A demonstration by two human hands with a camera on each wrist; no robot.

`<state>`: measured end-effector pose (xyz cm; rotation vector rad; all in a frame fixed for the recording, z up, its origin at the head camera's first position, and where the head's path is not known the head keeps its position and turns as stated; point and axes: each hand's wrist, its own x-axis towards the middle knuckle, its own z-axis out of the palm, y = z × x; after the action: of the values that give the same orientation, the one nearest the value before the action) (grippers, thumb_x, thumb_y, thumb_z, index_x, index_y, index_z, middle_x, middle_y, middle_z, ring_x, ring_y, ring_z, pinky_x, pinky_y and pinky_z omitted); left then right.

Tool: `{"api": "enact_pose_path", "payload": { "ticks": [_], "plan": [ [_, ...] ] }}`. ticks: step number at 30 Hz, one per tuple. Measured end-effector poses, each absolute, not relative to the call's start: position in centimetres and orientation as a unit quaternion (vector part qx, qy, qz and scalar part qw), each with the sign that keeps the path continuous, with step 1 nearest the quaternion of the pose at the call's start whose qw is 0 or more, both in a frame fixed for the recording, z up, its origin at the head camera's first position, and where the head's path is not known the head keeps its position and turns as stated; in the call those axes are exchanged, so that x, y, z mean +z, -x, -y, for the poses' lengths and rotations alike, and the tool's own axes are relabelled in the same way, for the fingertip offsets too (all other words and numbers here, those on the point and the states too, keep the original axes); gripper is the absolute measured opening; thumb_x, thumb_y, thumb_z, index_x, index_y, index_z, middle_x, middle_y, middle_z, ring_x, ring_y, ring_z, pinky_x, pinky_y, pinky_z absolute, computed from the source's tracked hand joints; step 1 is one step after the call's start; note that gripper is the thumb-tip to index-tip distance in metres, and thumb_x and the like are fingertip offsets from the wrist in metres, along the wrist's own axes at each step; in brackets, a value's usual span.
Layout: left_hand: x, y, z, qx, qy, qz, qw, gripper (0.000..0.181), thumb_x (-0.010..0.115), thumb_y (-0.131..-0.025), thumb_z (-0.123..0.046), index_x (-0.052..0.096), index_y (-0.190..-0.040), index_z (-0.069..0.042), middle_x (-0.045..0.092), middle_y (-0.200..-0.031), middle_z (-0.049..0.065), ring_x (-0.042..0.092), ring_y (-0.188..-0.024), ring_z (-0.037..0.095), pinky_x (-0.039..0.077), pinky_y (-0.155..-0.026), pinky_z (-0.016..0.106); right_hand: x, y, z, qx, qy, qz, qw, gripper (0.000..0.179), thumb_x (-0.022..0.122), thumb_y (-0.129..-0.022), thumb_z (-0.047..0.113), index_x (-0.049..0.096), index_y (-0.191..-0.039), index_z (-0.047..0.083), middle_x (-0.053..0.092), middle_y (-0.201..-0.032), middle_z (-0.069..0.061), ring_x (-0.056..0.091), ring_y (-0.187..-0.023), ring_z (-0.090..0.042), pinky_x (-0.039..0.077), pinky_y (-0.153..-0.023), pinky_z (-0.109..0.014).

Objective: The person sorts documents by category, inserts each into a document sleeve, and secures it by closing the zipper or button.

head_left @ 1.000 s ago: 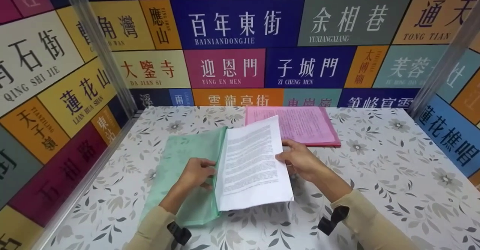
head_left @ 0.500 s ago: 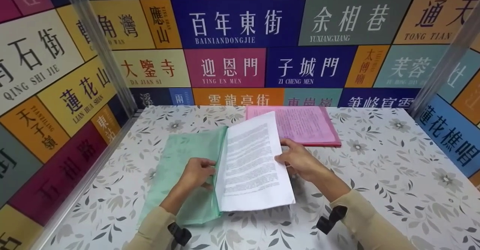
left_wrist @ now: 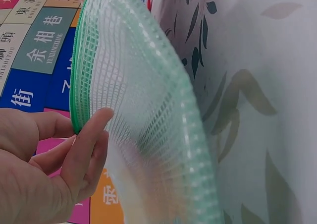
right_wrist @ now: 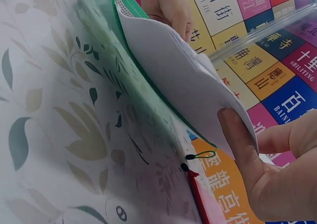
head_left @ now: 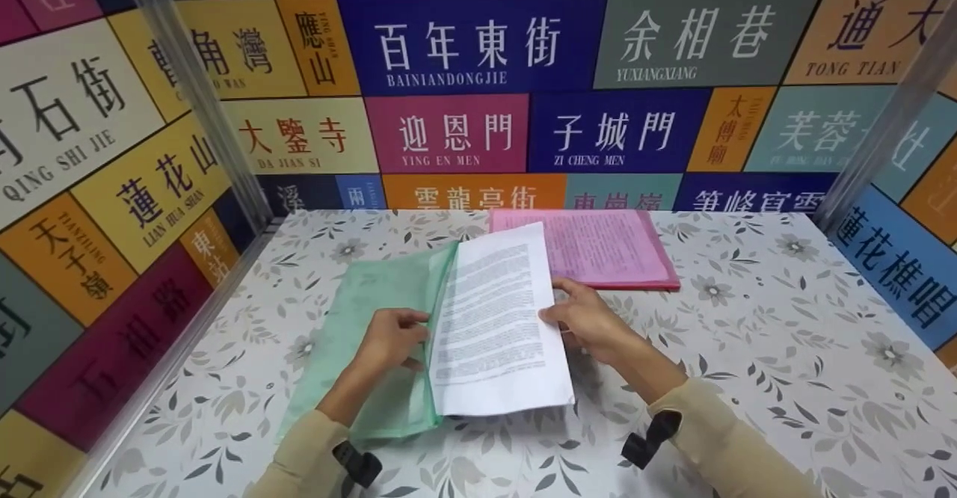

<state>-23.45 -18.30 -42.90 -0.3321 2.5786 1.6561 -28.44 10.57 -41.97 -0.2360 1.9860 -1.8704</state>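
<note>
A translucent green mesh zip pouch lies slanted on the table, its zipped edge raised and parted. My left hand pinches that edge between thumb and fingers; the left wrist view shows the grip on the green rim of the pouch. White printed sheets stand partly in the pouch's mouth, most of the page outside it. At the sheets' right edge my right hand pinches them, thumb on the printed face. In the right wrist view, fingers press the back of the sheets. How far the sheets reach inside is hidden.
Behind the sheets lies a pink pouch with a red edge and printed paper in it. The table has a floral cover. Walls with coloured name panels and clear corner posts bound it.
My right hand and the sheets have shifted slightly left, toward the pouch. The pouch's top corner has risen a little. My left hand keeps its hold at nearly the same spot.
</note>
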Motion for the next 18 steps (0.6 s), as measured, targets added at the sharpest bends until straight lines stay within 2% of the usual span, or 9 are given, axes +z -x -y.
{"api": "enact_pose_path", "payload": {
  "ticks": [9,18],
  "plan": [
    [-42.6,23.6,17.9,0.544,0.114,-0.831,0.028,0.032,0.060,-0.092,-0.002,0.068,-0.122,0.001,0.067,-0.103,0.015,0.065,-0.087,0.020,0.061,-0.056,0.030,-42.2,28.2,-8.6,-0.689,0.071,-0.691,0.207,0.050,0.051,-0.095,-0.002,0.040,-0.143,0.002,0.073,-0.106,-0.014,0.073,-0.088,-0.021,0.061,-0.074,-0.034],
    [-42.7,23.7,17.8,0.537,0.121,-0.834,0.023,0.031,0.060,-0.092,-0.004,0.069,-0.121,0.001,0.067,-0.103,0.014,0.063,-0.085,0.020,0.061,-0.056,0.030,-42.5,28.0,-7.0,-0.695,0.059,-0.690,0.195,0.051,0.053,-0.094,-0.001,0.043,-0.143,0.003,0.070,-0.112,-0.017,0.072,-0.089,-0.023,0.060,-0.074,-0.037]
  ]
}}
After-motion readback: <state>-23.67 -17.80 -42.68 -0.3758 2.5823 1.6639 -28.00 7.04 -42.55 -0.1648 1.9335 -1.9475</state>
